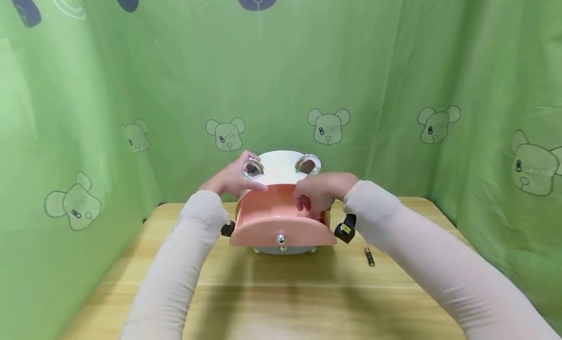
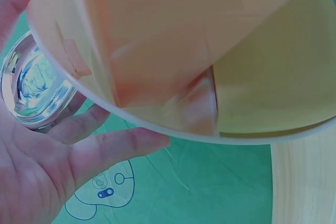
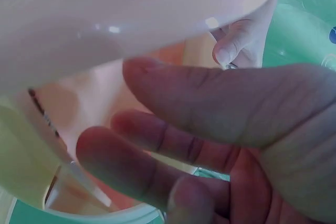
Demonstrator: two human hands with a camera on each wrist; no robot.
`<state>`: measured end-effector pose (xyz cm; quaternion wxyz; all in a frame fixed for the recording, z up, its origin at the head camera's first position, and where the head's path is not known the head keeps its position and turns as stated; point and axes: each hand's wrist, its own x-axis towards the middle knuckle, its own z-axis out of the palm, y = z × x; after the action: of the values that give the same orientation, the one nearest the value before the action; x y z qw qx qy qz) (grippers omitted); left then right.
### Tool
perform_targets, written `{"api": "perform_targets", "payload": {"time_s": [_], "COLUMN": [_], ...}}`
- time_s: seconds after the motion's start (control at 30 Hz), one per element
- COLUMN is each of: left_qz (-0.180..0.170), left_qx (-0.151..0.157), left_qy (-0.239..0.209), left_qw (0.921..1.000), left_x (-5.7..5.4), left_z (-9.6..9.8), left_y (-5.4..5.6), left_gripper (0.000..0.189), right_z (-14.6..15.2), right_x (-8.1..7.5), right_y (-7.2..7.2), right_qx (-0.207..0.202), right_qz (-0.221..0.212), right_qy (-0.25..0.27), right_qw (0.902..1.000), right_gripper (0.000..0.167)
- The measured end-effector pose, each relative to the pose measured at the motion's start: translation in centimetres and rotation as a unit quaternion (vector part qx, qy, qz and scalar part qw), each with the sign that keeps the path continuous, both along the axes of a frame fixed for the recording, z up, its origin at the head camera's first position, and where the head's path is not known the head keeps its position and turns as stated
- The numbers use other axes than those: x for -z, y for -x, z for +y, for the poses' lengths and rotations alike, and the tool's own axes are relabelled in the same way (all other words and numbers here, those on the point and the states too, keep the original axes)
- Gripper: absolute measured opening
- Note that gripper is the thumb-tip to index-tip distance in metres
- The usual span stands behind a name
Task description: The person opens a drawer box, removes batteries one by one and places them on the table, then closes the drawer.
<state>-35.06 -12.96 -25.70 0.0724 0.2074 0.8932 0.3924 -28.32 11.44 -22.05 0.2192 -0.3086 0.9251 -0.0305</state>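
A round-topped desktop drawer box (image 1: 281, 167) with a white shell and two chrome rings stands on the table. Its pink drawer (image 1: 259, 231), with a silver ball knob, is pulled out. My left hand (image 1: 234, 176) grips the shell's upper left: the fingers go behind the left chrome ring (image 2: 39, 85) and the thumb lies along the rim. My right hand (image 1: 318, 191) reaches over the drawer's right side, fingers loosely bent. Nothing shows between them in the right wrist view. A small dark item, partly hidden, lies at the drawer's right end below this hand.
A battery (image 1: 370, 256) lies on the wooden table (image 1: 281, 306), right of the box. Green curtain (image 1: 272, 76) with bear prints hangs close behind and on both sides. Black wrist-camera mounts (image 1: 345, 229) sit beside the drawer front.
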Motion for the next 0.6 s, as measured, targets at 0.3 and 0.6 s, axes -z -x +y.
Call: {"api": "perform_targets", "payload": {"time_s": [0.3,0.6], "left_qz": [-0.005,-0.017], "left_qx": [0.005,0.006], "left_qy": [-0.001,-0.014], "left_qw": [1.0000,0.9997], "left_x": [-0.5,-0.2], "left_z": [0.0,-0.2], "left_y": [0.4,0.3], "left_gripper": [0.089,0.088], "right_z": [-0.3,-0.7], "right_x": [-0.4,0.2], "right_y": [1.2,2.1], "right_qx": [0.031,0.057], "right_qz": [-0.094,-0.163], "right_qy": [-0.008,-0.012], "right_qw": [0.9951,0.9848], "right_gripper": [0.024,0.014]}}
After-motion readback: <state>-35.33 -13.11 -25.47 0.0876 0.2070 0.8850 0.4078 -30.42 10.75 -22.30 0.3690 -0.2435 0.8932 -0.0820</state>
